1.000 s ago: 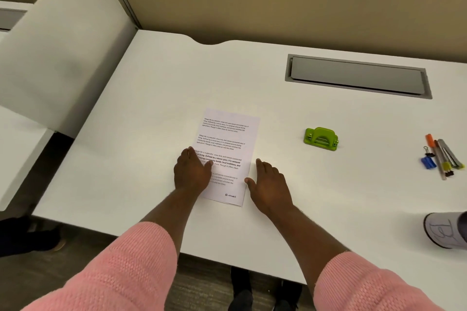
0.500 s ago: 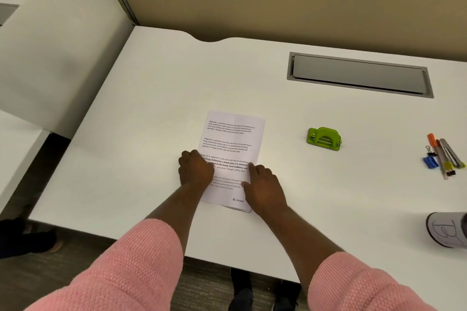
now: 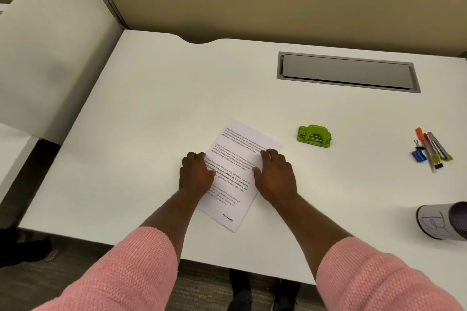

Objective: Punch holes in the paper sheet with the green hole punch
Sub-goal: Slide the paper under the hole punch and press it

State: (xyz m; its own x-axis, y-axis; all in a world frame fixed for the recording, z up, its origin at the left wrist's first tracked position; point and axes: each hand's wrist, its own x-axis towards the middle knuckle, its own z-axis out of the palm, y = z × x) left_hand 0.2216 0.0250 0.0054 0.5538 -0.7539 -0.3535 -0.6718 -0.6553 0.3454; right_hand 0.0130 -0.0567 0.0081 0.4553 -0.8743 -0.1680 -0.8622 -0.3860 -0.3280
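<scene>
Both palms flat on the printed sheet, gripping nothing; green hole punch sits up-right, probably nearer my right hand than my left hand.

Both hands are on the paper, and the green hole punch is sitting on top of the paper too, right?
Not quite. The head view shows both hands, left and right, on the paper, but the green hole punch sits on the bare table beside it, apart from the sheet.
</scene>
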